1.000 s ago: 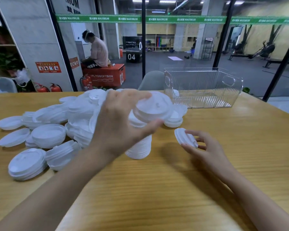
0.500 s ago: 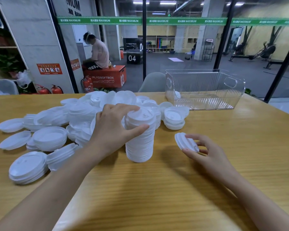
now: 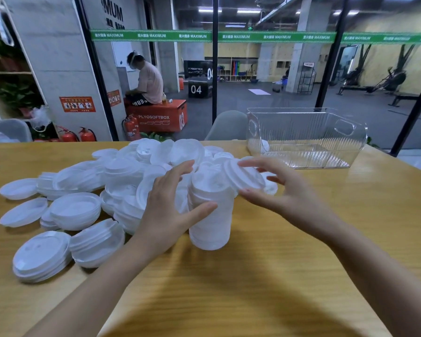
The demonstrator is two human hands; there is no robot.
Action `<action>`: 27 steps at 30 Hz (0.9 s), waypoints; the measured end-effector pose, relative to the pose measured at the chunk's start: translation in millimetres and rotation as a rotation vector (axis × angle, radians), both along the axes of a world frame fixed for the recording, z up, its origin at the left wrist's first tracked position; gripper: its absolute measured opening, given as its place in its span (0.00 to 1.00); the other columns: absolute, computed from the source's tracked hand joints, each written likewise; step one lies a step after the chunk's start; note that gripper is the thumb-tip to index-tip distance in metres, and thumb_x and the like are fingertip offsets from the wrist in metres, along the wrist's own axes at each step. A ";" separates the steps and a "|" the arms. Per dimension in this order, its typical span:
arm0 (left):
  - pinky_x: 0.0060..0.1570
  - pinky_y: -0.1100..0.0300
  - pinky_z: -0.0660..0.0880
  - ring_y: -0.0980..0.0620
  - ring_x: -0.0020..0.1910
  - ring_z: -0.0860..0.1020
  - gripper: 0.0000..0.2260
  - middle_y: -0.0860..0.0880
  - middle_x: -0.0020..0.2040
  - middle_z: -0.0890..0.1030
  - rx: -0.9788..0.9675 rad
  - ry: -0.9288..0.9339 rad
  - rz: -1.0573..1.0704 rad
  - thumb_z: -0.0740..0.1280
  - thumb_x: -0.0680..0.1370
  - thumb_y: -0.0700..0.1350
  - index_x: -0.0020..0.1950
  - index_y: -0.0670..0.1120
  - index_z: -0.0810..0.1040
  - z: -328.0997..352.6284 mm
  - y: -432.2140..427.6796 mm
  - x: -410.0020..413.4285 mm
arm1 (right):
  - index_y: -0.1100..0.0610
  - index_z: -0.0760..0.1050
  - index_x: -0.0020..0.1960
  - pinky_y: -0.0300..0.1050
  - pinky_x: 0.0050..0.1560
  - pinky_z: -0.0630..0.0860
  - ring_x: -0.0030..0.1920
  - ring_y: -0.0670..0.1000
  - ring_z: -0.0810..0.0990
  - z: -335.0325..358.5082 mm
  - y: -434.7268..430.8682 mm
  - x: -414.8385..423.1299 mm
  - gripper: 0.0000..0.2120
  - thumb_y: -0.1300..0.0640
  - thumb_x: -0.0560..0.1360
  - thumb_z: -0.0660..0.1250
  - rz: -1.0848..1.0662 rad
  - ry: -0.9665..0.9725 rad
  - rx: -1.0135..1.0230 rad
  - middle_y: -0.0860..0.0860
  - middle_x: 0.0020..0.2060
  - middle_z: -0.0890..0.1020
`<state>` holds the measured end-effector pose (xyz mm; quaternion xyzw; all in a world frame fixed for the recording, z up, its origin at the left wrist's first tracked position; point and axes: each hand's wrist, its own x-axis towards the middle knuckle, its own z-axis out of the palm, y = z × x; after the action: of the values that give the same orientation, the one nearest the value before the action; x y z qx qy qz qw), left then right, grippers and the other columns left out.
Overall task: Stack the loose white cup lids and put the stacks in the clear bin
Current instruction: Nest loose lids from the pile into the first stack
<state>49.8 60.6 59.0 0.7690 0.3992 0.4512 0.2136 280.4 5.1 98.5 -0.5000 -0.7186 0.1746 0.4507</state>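
A tall stack of white cup lids (image 3: pixel 210 215) stands on the wooden table (image 3: pixel 253 288) in the middle. My left hand (image 3: pixel 167 207) curls round the stack's left side, thumb on its front. My right hand (image 3: pixel 284 190) pinches a few nested lids (image 3: pixel 243 177), tilted, just above and right of the stack's top. A big heap of loose lids (image 3: pixel 122 176) spreads to the left. The clear bin (image 3: pixel 306 137) sits at the back right with one lid (image 3: pixel 265 145) inside it.
Smaller lid stacks (image 3: pixel 41 255) lie near the table's left front. A glass wall stands behind the table, with a grey chair back (image 3: pixel 226 125) against the far edge. A person sits on a red box (image 3: pixel 161 117) beyond the glass.
My right hand has lifted its few lids from the table up to the top of the tall stack. My left hand slid from the stack's top to its side.
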 end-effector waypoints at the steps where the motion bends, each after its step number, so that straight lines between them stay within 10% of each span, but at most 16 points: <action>1: 0.59 0.73 0.63 0.61 0.65 0.69 0.36 0.66 0.65 0.72 -0.001 -0.030 0.000 0.69 0.64 0.69 0.70 0.64 0.65 -2.6 0.1 -2.6 | 0.42 0.77 0.60 0.32 0.63 0.66 0.63 0.39 0.73 5.0 5.3 -5.0 0.20 0.42 0.69 0.74 0.035 -0.041 -0.006 0.36 0.59 0.78; 7: 0.63 0.65 0.66 0.58 0.66 0.72 0.27 0.62 0.65 0.75 -0.008 -0.132 -0.028 0.65 0.70 0.65 0.68 0.60 0.69 -7.8 -2.6 -15.2 | 0.49 0.80 0.60 0.27 0.63 0.64 0.63 0.38 0.73 15.2 29.8 -24.1 0.19 0.54 0.70 0.77 0.157 -0.172 -0.036 0.43 0.59 0.79; 27: 0.63 0.69 0.65 0.57 0.66 0.72 0.15 0.63 0.62 0.76 0.180 -0.025 -0.059 0.62 0.78 0.55 0.64 0.59 0.73 -4.3 -2.8 -16.0 | 0.39 0.77 0.62 0.30 0.64 0.64 0.66 0.38 0.70 4.3 39.0 -27.7 0.24 0.42 0.67 0.77 0.211 -0.186 -0.024 0.41 0.63 0.74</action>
<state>33.8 57.8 54.6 0.7909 0.3317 0.4882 0.1616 252.7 44.1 102.8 -0.4411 -0.8037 0.1825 0.3551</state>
